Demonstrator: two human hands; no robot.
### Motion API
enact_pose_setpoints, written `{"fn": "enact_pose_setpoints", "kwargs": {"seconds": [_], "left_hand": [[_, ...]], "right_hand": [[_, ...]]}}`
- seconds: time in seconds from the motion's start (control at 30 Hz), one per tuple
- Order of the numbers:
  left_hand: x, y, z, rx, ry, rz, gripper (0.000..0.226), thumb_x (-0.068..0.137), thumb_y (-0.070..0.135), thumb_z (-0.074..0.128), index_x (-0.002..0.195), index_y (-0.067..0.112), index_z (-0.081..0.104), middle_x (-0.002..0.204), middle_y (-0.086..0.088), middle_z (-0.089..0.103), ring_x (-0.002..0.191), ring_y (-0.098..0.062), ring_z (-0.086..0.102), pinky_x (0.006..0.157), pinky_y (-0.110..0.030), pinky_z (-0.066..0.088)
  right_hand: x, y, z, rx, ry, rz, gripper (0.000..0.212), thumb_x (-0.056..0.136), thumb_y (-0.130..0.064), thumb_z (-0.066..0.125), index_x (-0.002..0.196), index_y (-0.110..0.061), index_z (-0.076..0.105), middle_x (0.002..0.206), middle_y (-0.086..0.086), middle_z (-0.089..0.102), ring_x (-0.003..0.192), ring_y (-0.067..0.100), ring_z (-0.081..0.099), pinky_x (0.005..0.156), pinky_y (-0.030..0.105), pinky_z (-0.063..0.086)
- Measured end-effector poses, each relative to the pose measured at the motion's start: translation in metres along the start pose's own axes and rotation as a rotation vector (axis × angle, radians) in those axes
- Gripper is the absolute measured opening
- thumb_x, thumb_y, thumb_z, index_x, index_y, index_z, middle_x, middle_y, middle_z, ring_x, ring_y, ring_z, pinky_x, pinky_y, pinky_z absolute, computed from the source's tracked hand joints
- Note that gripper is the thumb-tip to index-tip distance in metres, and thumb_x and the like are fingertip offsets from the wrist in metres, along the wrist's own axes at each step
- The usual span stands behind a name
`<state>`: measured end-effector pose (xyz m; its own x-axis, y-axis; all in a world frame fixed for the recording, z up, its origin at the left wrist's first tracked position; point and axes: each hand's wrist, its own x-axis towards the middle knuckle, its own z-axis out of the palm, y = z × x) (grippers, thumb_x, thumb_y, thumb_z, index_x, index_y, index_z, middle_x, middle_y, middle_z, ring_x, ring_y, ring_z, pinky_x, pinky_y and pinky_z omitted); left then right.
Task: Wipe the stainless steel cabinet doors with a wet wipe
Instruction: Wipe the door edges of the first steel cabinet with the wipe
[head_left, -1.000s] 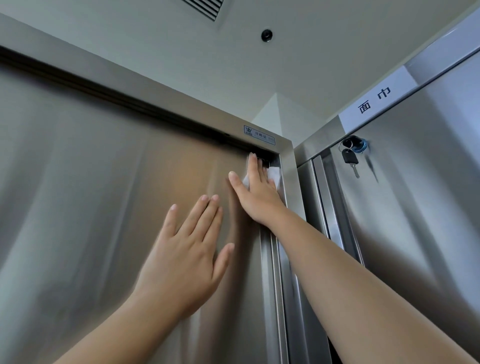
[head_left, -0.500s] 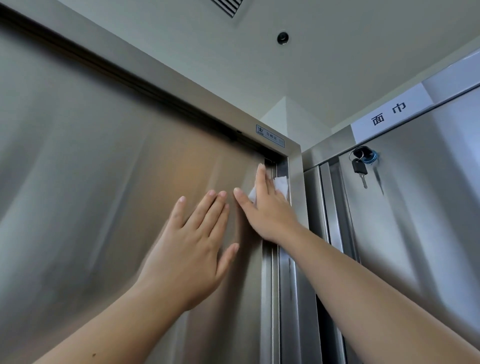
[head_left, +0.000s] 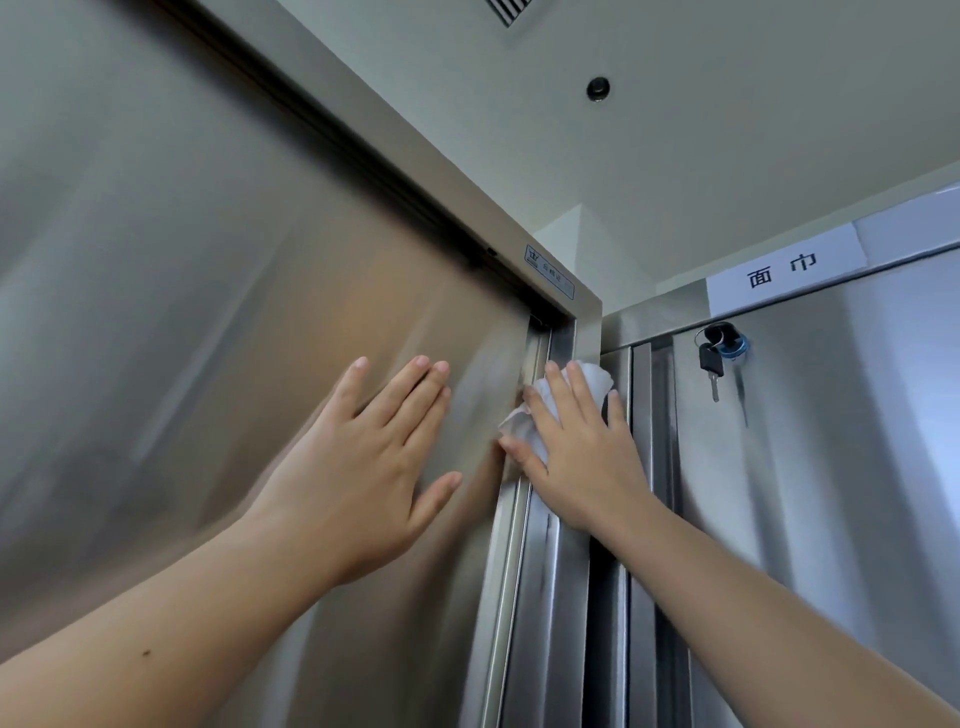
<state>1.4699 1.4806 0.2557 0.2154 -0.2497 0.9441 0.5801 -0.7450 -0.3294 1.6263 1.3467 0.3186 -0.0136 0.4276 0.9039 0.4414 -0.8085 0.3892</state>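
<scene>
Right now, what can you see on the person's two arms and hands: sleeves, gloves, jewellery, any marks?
Both forearms are bare to the frame edge: no sleeves show. The left hand and right hand wear no gloves, rings or watch. Nails are short and unpainted. The left forearm carries one small dark spot.

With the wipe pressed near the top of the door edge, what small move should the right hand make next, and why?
Probably slide the right hand straight down the door edge, keeping the wipe flat under the palm. The wipe sits high on the edge, near the top corner, and a long strip of steel lies below it. The left hand is flat on the door and may steady it.
</scene>
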Motion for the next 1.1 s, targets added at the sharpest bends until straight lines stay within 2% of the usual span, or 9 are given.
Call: {"fn": "enact_pose_setpoints", "kwargs": {"seconds": [0.07, 0.2, 0.4, 0.47, 0.63, 0.7, 0.87, 1.03, 1.1], "left_hand": [[0.0, 0.0, 0.0, -0.006, 0.004, 0.0, 0.07, 0.089, 0.046, 0.021, 0.128, -0.002, 0.052, 0.136, -0.016, 0.047, 0.127, -0.03, 0.045, 0.101, -0.056, 0.034], [0.0, 0.0, 0.0, -0.018, 0.027, 0.007, 0.068, 0.088, 0.046, 0.022, 0.125, -0.001, 0.055, 0.133, -0.016, 0.051, 0.124, -0.029, 0.048, 0.098, -0.057, 0.038], [-0.001, -0.001, 0.001, -0.026, 0.038, 0.005, 0.067, 0.088, 0.045, 0.023, 0.124, 0.0, 0.057, 0.132, -0.016, 0.052, 0.123, -0.029, 0.05, 0.096, -0.056, 0.039], [-0.001, -0.002, 0.001, -0.023, 0.028, 0.006, 0.068, 0.088, 0.045, 0.023, 0.124, -0.001, 0.056, 0.132, -0.016, 0.052, 0.123, -0.029, 0.05, 0.096, -0.057, 0.039], [-0.001, -0.001, 0.001, -0.023, 0.021, 0.008, 0.067, 0.089, 0.045, 0.023, 0.125, -0.001, 0.056, 0.133, -0.016, 0.051, 0.123, -0.03, 0.049, 0.097, -0.058, 0.038], [0.0, -0.002, 0.001, -0.022, 0.016, 0.008, 0.067, 0.089, 0.045, 0.023, 0.125, -0.001, 0.055, 0.133, -0.015, 0.051, 0.124, -0.029, 0.049, 0.097, -0.057, 0.038], [0.0, -0.002, 0.0, -0.025, -0.006, 0.008, 0.067, 0.088, 0.046, 0.025, 0.126, -0.001, 0.055, 0.134, -0.015, 0.051, 0.124, -0.029, 0.049, 0.097, -0.057, 0.037], [0.0, -0.002, -0.002, -0.02, -0.025, 0.015, 0.067, 0.088, 0.045, 0.023, 0.126, 0.0, 0.055, 0.134, -0.015, 0.051, 0.124, -0.029, 0.048, 0.098, -0.056, 0.038], [-0.001, -0.002, -0.003, -0.01, -0.033, 0.016, 0.067, 0.089, 0.045, 0.022, 0.127, 0.001, 0.055, 0.134, -0.014, 0.05, 0.125, -0.028, 0.048, 0.098, -0.055, 0.038]], "right_hand": [[0.012, 0.008, 0.0, -0.061, -0.03, -0.014, 0.091, 0.078, -0.067, -0.014, 0.15, -0.018, 0.015, 0.158, 0.006, 0.0, 0.144, 0.021, -0.009, 0.113, 0.048, 0.001], [0.051, 0.023, -0.007, -0.041, -0.05, 0.01, 0.068, 0.093, -0.057, 0.009, 0.149, -0.02, 0.015, 0.158, 0.001, 0.001, 0.144, 0.016, -0.01, 0.113, 0.049, 0.0], [0.019, 0.016, 0.003, -0.085, -0.014, -0.098, 0.094, 0.078, -0.068, -0.015, 0.148, -0.018, 0.021, 0.157, 0.001, 0.008, 0.144, 0.016, -0.006, 0.113, 0.047, 0.001], [0.02, 0.019, 0.001, -0.075, -0.034, -0.097, 0.092, 0.079, -0.071, -0.012, 0.148, -0.018, 0.021, 0.157, 0.0, 0.009, 0.144, 0.015, -0.005, 0.112, 0.047, -0.001], [0.053, 0.026, -0.008, -0.09, -0.039, -0.035, 0.07, 0.093, -0.058, 0.01, 0.149, -0.017, 0.017, 0.157, -0.002, 0.007, 0.143, 0.014, -0.005, 0.113, 0.048, 0.002], [0.051, 0.024, -0.007, -0.062, -0.049, -0.016, 0.072, 0.091, -0.059, 0.005, 0.15, -0.017, 0.014, 0.158, -0.002, 0.003, 0.143, 0.014, -0.009, 0.113, 0.048, 0.001], [0.014, 0.012, 0.003, -0.051, -0.032, -0.073, 0.098, 0.074, -0.07, -0.019, 0.15, -0.016, 0.014, 0.158, -0.001, 0.002, 0.143, 0.014, -0.01, 0.114, 0.044, 0.002], [0.057, 0.027, -0.009, -0.054, -0.021, -0.03, 0.067, 0.095, -0.056, 0.012, 0.148, -0.017, 0.019, 0.157, -0.003, 0.01, 0.143, 0.012, -0.003, 0.113, 0.045, 0.006], [0.066, 0.027, -0.012, -0.054, -0.019, -0.01, 0.064, 0.096, -0.054, 0.014, 0.148, -0.017, 0.021, 0.156, -0.003, 0.014, 0.143, 0.011, 0.0, 0.112, 0.046, 0.01]]}}
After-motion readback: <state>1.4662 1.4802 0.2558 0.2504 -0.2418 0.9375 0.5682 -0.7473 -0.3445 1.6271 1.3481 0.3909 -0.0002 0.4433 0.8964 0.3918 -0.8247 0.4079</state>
